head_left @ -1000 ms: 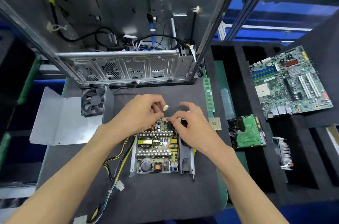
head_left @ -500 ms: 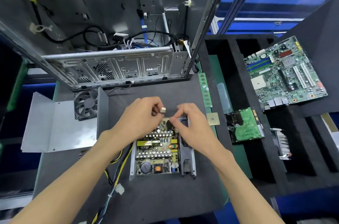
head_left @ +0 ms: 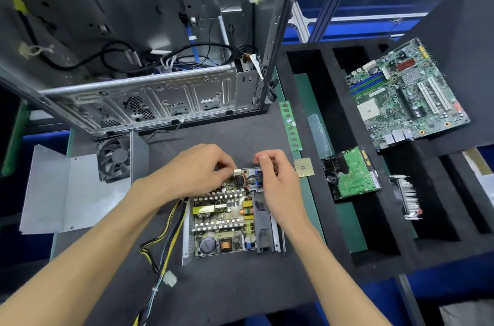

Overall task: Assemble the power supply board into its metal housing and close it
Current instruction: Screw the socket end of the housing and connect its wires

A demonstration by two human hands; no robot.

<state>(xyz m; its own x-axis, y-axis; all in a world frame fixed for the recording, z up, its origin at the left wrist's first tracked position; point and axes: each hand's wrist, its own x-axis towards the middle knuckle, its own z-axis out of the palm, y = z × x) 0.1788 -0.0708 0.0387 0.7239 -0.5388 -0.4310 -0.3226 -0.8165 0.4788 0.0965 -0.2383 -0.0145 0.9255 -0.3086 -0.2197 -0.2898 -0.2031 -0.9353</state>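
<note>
The power supply board (head_left: 224, 218) lies inside its open metal housing (head_left: 278, 241) on the dark mat. My left hand (head_left: 197, 170) pinches a small white connector (head_left: 236, 172) above the board's far edge. My right hand (head_left: 276, 181) hovers over the housing's far right corner with fingers curled; its fingertips are hidden, so any hold is unclear. The grey housing cover (head_left: 72, 192) with its fan (head_left: 113, 158) lies to the left. Yellow and black cables (head_left: 165, 240) trail from the board's left side to a white plug (head_left: 170, 279).
An open computer case (head_left: 160, 101) stands just behind the mat. To the right are a memory stick (head_left: 290, 125), a processor chip (head_left: 304, 167), a hard drive (head_left: 350, 178), a heatsink (head_left: 409, 197) and a motherboard (head_left: 403, 96) on black foam (head_left: 379, 245).
My left hand has lowered the white connector toward the board's far edge. My right hand has lifted off the black component and curled.
</note>
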